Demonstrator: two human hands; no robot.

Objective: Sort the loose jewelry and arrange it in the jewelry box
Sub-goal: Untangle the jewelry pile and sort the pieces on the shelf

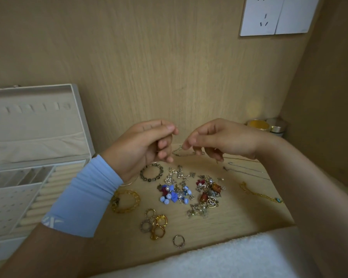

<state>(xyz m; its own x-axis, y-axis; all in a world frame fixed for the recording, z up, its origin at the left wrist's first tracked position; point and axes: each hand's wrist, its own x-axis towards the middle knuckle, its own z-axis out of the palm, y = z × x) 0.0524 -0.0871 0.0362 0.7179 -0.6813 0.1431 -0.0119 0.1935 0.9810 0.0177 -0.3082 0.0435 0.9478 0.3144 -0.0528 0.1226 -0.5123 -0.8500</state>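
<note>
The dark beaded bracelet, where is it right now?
Head view, left of centre: the dark beaded bracelet lies just below the left hand, beside the earring pile.

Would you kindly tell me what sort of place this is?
Probably a home dressing nook: a wood-panelled desk recess with a wall socket, an open jewelry box at the left, and small jars in the corner.

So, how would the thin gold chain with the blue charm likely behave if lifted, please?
The gold chain lies in loose curves, so it would probably hang limp. Its links look fine, so likely light and prone to tangling.
</note>
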